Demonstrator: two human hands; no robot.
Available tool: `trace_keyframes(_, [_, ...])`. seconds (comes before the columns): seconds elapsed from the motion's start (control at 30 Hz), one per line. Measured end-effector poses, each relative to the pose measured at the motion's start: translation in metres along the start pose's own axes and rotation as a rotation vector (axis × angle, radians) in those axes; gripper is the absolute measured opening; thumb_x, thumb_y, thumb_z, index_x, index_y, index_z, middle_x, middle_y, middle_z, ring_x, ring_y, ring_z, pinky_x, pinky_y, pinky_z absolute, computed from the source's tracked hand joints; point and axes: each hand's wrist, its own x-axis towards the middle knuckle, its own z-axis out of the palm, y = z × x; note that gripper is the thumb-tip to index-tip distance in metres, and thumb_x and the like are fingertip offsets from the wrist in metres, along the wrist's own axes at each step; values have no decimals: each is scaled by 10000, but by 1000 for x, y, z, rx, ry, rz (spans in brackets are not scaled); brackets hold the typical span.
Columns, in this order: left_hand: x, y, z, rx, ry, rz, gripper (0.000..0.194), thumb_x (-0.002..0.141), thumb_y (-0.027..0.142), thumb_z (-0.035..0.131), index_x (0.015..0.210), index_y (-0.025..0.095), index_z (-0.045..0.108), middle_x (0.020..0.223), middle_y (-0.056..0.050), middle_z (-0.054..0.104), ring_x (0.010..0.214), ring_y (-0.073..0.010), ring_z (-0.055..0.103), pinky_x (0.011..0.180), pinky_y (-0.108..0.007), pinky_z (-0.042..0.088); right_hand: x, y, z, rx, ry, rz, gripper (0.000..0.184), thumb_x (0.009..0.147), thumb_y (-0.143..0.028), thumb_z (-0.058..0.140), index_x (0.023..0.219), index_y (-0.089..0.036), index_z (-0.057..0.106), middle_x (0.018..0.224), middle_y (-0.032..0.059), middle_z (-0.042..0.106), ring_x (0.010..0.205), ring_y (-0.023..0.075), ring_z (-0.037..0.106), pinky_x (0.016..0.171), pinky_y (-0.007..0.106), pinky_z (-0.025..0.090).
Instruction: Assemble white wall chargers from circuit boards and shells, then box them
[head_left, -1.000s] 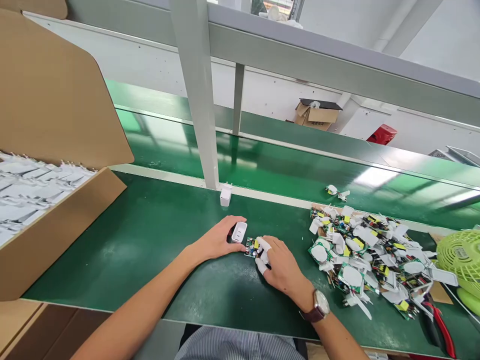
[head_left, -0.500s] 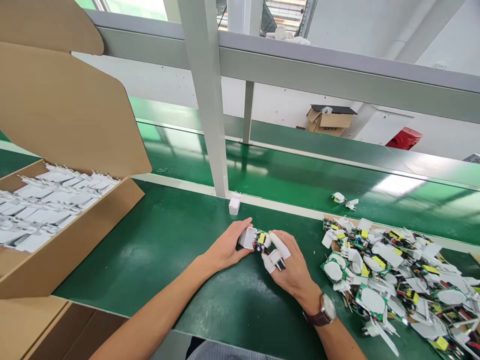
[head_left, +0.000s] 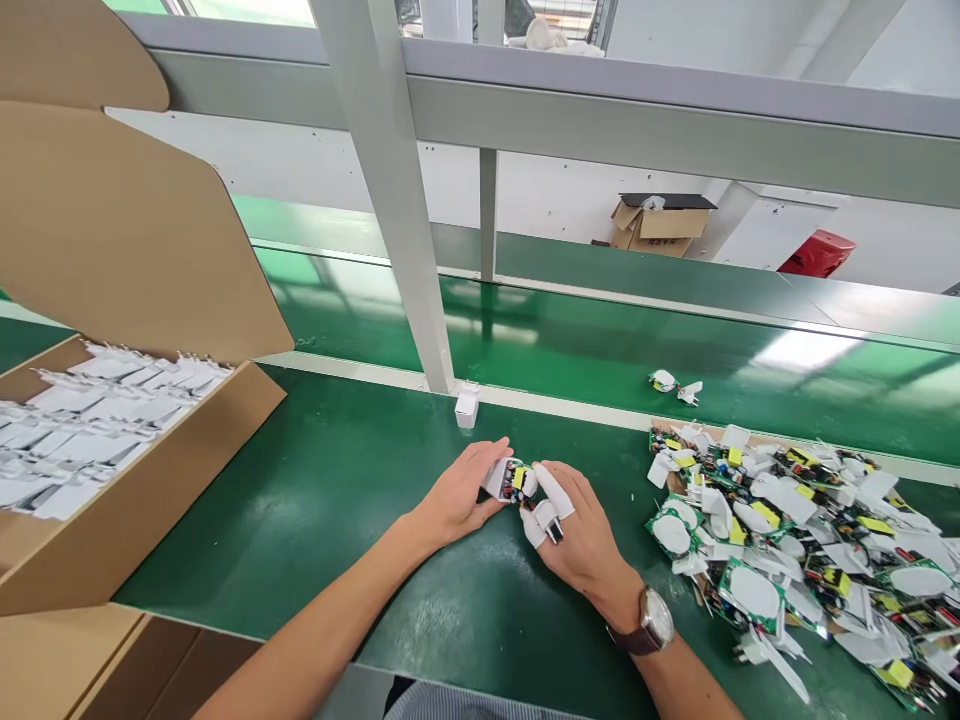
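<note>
Over the green bench, my left hand (head_left: pixel 469 487) is closed around a white plastic charger housing (head_left: pixel 496 479). A small circuit board (head_left: pixel 518 483) with a yellow component sits at the housing's open end, partly inside it. My right hand (head_left: pixel 576 520) pinches the board's other end between thumb and a finger, both wearing white finger covers. A white plug piece (head_left: pixel 545 518) with dark prongs hangs by my right thumb, seemingly joined to the board. Beyond my hands, a small white charger block (head_left: pixel 466 406) stands at the foot of the post.
At right lies a heap of circuit boards with white parts (head_left: pixel 787 540). A cardboard box (head_left: pixel 180 480) holding rows of white pieces stands at left. One loose board (head_left: pixel 663 381) lies on the green surface beyond the strip. A grey post (head_left: pixel 382 190) rises ahead.
The circuit board has gone deeper into the housing as my hands came slightly closer together. The whole view has shifted a little.
</note>
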Motion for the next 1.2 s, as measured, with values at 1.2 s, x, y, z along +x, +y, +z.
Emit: trace_keyframes(1.2, [-1, 0, 5, 92, 30, 21, 730, 972, 304, 640, 1577, 239, 236, 1360, -156, 620, 1277, -312, 586, 1058, -530, 542, -1, -1, 0, -42, -17, -5, 700, 933, -123, 562, 1569, -200, 280, 1261, 172, 621, 1206, 331, 582, 990, 559, 567])
